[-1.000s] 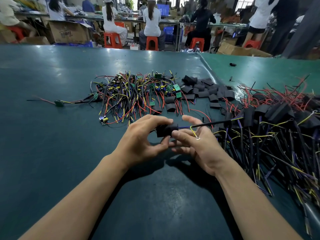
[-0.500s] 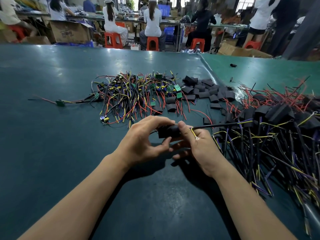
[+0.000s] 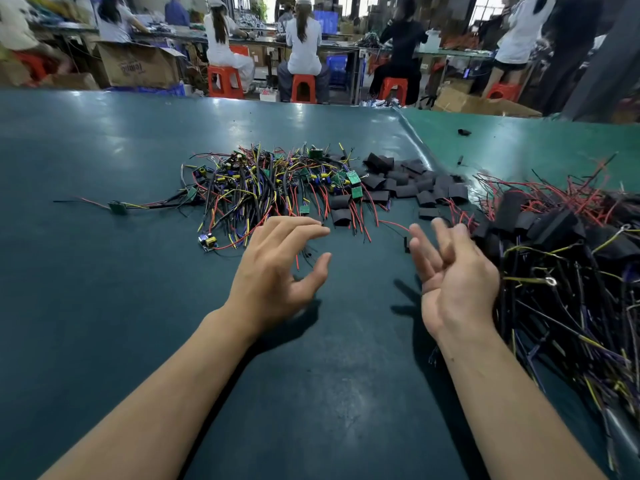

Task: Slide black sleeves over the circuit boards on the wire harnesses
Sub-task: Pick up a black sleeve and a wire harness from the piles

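A tangle of wire harnesses (image 3: 263, 188) with small green circuit boards lies in the middle of the table. Loose black sleeves (image 3: 405, 183) are heaped just to its right. A larger pile of sleeved harnesses (image 3: 568, 258) fills the right side. My left hand (image 3: 277, 268) hovers over the table in front of the unsleeved tangle, fingers spread and holding nothing. My right hand (image 3: 450, 271) is beside the sleeved pile, palm turned inward, fingers loosely spread and blurred, nothing in it.
The dark green table mat (image 3: 104, 271) stretches left and toward me; a lighter green mat (image 3: 519, 147) lies at the back right. One harness with a board (image 3: 117, 206) lies apart on the left. People sit on orange stools (image 3: 303, 88) at benches beyond the table.
Both hands held one sleeved harness together before. Now they have let go and moved apart; the harness is no longer in either hand, and my right hand has swung toward the sleeved pile.
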`<state>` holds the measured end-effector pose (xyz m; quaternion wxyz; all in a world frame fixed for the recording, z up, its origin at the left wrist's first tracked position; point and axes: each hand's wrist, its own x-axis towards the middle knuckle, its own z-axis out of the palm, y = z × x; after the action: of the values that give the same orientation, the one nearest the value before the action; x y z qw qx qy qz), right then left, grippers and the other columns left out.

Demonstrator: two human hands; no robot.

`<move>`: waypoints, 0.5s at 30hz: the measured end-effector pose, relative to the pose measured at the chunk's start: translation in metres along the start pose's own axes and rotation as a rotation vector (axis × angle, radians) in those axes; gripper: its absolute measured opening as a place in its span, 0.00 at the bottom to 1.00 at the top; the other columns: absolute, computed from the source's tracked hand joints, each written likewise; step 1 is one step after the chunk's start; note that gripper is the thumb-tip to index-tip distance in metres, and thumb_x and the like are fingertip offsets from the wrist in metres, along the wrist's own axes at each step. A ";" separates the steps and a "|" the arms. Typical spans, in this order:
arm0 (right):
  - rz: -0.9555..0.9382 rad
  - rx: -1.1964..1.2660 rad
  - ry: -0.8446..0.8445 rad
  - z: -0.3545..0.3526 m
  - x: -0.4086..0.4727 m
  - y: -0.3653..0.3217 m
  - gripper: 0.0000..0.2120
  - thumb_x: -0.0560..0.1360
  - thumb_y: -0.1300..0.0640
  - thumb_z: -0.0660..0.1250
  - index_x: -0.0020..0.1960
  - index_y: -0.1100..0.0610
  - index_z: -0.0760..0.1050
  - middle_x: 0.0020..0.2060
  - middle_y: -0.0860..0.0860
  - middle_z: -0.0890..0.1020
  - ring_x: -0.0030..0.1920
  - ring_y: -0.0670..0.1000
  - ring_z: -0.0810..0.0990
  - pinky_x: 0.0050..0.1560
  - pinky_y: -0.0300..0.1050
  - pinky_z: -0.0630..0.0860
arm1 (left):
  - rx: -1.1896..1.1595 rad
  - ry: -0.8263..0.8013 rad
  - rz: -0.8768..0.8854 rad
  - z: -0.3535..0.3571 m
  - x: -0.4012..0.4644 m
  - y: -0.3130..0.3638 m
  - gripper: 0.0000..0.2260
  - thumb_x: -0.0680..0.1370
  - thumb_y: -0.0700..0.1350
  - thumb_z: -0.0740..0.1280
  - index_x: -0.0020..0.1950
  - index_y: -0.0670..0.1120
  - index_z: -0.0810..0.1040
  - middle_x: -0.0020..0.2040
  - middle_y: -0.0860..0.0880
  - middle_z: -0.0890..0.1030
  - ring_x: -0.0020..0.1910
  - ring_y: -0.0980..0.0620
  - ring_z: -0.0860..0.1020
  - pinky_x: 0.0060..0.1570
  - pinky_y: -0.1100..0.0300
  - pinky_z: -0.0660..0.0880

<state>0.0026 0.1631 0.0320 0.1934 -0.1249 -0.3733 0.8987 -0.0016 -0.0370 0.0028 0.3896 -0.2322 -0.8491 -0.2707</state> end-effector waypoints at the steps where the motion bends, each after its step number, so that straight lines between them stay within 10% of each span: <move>1: 0.048 -0.018 -0.006 -0.001 0.000 0.000 0.15 0.82 0.60 0.62 0.65 0.66 0.70 0.58 0.59 0.82 0.45 0.57 0.86 0.32 0.40 0.80 | 0.044 -0.020 -0.035 0.001 0.000 -0.002 0.13 0.74 0.45 0.72 0.56 0.41 0.82 0.56 0.46 0.81 0.56 0.44 0.78 0.60 0.48 0.73; 9: 0.136 -0.235 -0.069 -0.005 0.001 0.012 0.05 0.79 0.63 0.63 0.51 0.64 0.76 0.50 0.57 0.80 0.43 0.60 0.86 0.29 0.41 0.78 | 0.275 -0.272 -0.536 0.003 -0.008 -0.026 0.15 0.78 0.52 0.67 0.61 0.46 0.80 0.63 0.46 0.77 0.63 0.43 0.69 0.65 0.54 0.64; 15: 0.388 -0.531 -0.420 -0.003 -0.009 0.011 0.26 0.81 0.46 0.60 0.37 0.64 0.83 0.43 0.61 0.86 0.37 0.56 0.86 0.29 0.39 0.78 | 0.225 -0.207 -0.586 0.005 -0.005 -0.030 0.10 0.79 0.43 0.67 0.57 0.42 0.81 0.58 0.43 0.78 0.59 0.42 0.71 0.59 0.61 0.61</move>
<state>0.0087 0.1540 0.0234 -0.0997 -0.0521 -0.5938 0.7967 -0.0196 -0.0567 -0.0122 0.2301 0.0401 -0.9395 -0.2506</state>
